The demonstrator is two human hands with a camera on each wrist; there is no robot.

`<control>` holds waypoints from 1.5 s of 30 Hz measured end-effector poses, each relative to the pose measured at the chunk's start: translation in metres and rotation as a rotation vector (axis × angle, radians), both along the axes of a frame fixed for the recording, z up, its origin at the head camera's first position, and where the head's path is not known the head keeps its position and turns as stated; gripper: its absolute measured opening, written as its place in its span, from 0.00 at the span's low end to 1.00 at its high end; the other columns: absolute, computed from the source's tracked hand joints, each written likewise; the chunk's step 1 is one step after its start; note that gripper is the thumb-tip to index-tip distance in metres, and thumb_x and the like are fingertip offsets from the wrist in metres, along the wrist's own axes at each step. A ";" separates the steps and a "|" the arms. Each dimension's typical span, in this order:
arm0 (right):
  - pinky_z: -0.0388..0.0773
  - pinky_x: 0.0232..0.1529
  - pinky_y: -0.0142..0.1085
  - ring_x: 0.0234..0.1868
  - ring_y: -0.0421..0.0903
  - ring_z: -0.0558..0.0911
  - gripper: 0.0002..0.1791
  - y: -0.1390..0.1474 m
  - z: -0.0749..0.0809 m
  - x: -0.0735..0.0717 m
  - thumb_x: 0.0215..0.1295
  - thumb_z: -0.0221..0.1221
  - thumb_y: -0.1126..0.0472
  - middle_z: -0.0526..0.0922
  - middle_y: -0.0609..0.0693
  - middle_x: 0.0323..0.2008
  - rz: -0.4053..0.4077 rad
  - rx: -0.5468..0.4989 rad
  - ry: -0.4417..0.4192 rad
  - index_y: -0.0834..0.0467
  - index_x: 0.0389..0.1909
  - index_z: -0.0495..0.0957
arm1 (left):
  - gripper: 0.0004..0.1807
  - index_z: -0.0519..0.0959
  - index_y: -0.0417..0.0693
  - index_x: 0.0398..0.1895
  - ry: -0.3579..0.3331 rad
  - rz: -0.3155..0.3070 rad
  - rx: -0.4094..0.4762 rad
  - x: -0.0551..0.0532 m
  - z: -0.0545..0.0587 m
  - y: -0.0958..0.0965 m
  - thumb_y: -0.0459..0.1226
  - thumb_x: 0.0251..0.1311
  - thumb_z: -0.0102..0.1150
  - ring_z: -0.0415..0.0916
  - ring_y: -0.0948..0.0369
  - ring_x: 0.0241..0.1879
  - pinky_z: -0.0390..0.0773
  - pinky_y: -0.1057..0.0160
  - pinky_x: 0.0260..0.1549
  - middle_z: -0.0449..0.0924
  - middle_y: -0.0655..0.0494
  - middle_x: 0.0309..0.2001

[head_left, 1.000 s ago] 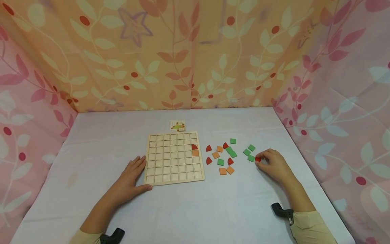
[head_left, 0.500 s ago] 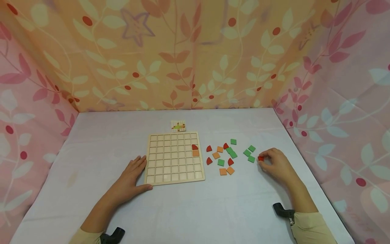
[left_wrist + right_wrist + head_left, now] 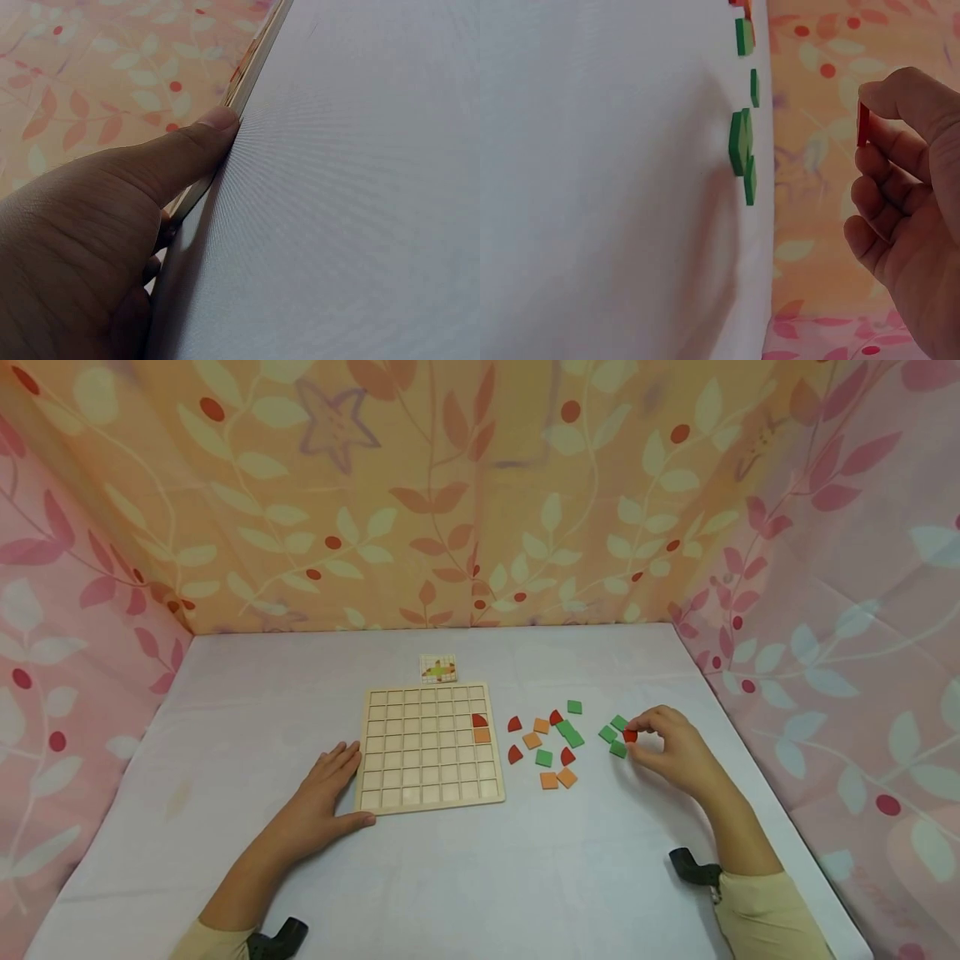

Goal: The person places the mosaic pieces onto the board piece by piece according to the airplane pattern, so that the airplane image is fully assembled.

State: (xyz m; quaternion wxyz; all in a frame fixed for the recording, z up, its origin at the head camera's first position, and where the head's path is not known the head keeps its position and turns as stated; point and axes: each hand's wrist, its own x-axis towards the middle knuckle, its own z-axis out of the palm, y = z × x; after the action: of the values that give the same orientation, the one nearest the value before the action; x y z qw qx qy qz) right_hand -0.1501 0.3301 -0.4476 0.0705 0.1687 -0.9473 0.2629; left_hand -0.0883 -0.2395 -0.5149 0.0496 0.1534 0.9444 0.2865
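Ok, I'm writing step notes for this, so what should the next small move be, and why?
I'd probably carry the red piece left toward the grid board: the right hand pinches it clear of the table, most of the board is bare, and the left hand touches the board's edge.

Cloth-screened booth set around a table — whether in a home, lab or office cannot be told. An orange back panel (image 3: 517, 527) printed with leaf sprays and red dots, a pink left panel (image 3: 37, 618) and a pink right panel (image 3: 847, 643) surround the white tabletop (image 3: 247, 702) on three sides; wrist-worn cameras (image 3: 693, 869) — black, paired — indicate a recording set-up.
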 end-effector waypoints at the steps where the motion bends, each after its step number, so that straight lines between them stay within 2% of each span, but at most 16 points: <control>1: 0.77 0.52 0.50 0.49 0.48 0.76 0.14 -0.004 0.003 0.000 0.59 0.72 0.64 0.81 0.46 0.45 0.010 -0.001 0.000 0.53 0.46 0.84 | 0.63 0.54 0.39 0.81 0.000 -0.001 0.002 0.000 0.000 0.000 0.61 0.50 0.75 0.38 0.46 0.82 0.38 0.51 0.81 0.48 0.49 0.83; 8: 0.79 0.54 0.51 0.51 0.47 0.76 0.14 -0.032 0.024 -0.003 0.58 0.73 0.63 0.80 0.44 0.44 0.068 -0.003 0.000 0.51 0.45 0.84 | 0.63 0.54 0.39 0.81 0.000 -0.003 0.005 0.000 0.001 0.000 0.60 0.50 0.76 0.38 0.46 0.82 0.38 0.51 0.81 0.48 0.49 0.83; 17: 0.80 0.56 0.52 0.53 0.47 0.76 0.13 -0.066 0.036 -0.013 0.61 0.71 0.61 0.79 0.45 0.47 0.159 -0.039 -0.014 0.51 0.46 0.83 | 0.63 0.54 0.39 0.81 -0.001 -0.003 0.008 0.000 0.001 0.000 0.60 0.50 0.76 0.38 0.46 0.82 0.39 0.49 0.81 0.48 0.48 0.83; 26: 0.79 0.58 0.47 0.54 0.45 0.75 0.12 -0.100 0.038 -0.022 0.61 0.71 0.61 0.79 0.43 0.45 0.245 -0.039 -0.040 0.53 0.45 0.84 | 0.63 0.53 0.39 0.81 -0.002 -0.008 0.006 0.000 -0.001 -0.001 0.62 0.50 0.74 0.38 0.46 0.82 0.38 0.50 0.81 0.47 0.49 0.83; 34: 0.77 0.60 0.46 0.54 0.44 0.75 0.12 -0.131 0.036 -0.027 0.60 0.72 0.57 0.80 0.40 0.45 0.259 0.011 -0.080 0.50 0.44 0.84 | 0.64 0.53 0.40 0.81 0.006 -0.019 0.014 0.000 -0.002 -0.003 0.63 0.51 0.73 0.38 0.46 0.82 0.36 0.54 0.81 0.47 0.49 0.83; 40: 0.74 0.60 0.45 0.53 0.43 0.76 0.10 -0.149 0.030 -0.030 0.60 0.71 0.55 0.81 0.38 0.43 0.299 0.035 -0.059 0.50 0.42 0.85 | 0.63 0.53 0.39 0.81 0.013 -0.027 0.021 -0.001 -0.002 -0.003 0.63 0.51 0.73 0.38 0.46 0.82 0.34 0.56 0.81 0.48 0.47 0.83; 45: 0.75 0.57 0.42 0.51 0.43 0.76 0.08 -0.161 0.022 -0.032 0.59 0.70 0.54 0.81 0.37 0.41 0.328 0.063 -0.007 0.48 0.38 0.84 | 0.63 0.53 0.39 0.81 0.009 -0.026 0.023 -0.001 -0.002 -0.003 0.63 0.51 0.73 0.38 0.46 0.82 0.34 0.56 0.81 0.47 0.48 0.83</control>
State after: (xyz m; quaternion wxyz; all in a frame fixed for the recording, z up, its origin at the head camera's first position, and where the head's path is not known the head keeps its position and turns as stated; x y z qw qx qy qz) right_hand -0.1824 0.1689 -0.4251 0.0179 0.3222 -0.9151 0.2417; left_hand -0.0895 -0.2421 -0.5165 0.0474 0.1676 0.9392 0.2960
